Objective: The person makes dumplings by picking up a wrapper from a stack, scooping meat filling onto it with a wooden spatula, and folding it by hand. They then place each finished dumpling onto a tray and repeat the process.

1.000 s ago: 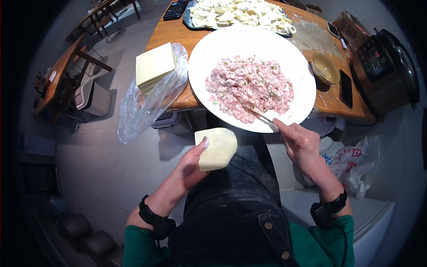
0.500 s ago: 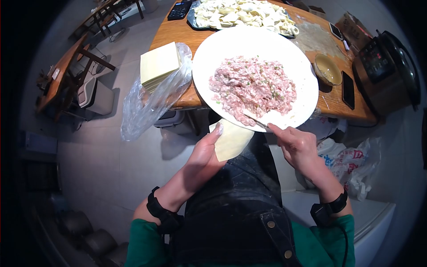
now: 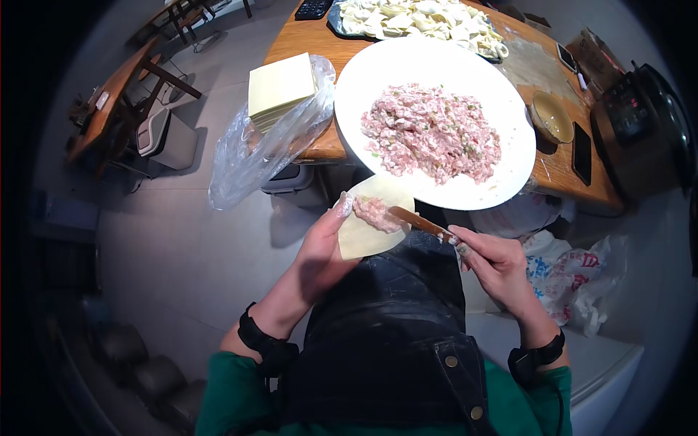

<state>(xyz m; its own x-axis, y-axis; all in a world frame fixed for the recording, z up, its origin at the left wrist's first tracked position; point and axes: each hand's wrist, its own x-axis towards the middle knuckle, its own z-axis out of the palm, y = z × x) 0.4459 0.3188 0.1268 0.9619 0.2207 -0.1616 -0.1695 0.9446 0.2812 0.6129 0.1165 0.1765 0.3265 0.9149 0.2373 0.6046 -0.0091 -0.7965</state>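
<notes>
My left hand point(image 3: 325, 243) holds a thin yellow dough wrapper point(image 3: 360, 240) just below the plate, its thumb on the wrapper's left edge. A lump of pink minced meat point(image 3: 379, 215) lies on the wrapper. In my right hand point(image 3: 496, 265) is a flat wooden spatula point(image 3: 418, 220), its tip touching that meat. The large white plate point(image 3: 509, 178) bears a mound of minced meat with green bits point(image 3: 436, 131). To the plate's left, a stack of square wrappers point(image 3: 282, 86) rests on a clear plastic bag point(image 3: 240, 163).
On the wooden table point(image 3: 291, 43) are a tray of folded dumplings point(image 3: 414, 18), a calculator point(image 3: 314, 9), a yellow bowl point(image 3: 551, 118), a black phone point(image 3: 582, 154) and a dark cooker point(image 3: 643, 131). White plastic bags point(image 3: 574, 276) lie below the table's right side.
The spatula has moved from the plate to the wrapper, and minced meat now lies on the wrapper. The table and its contents appear shifted slightly right in view.
</notes>
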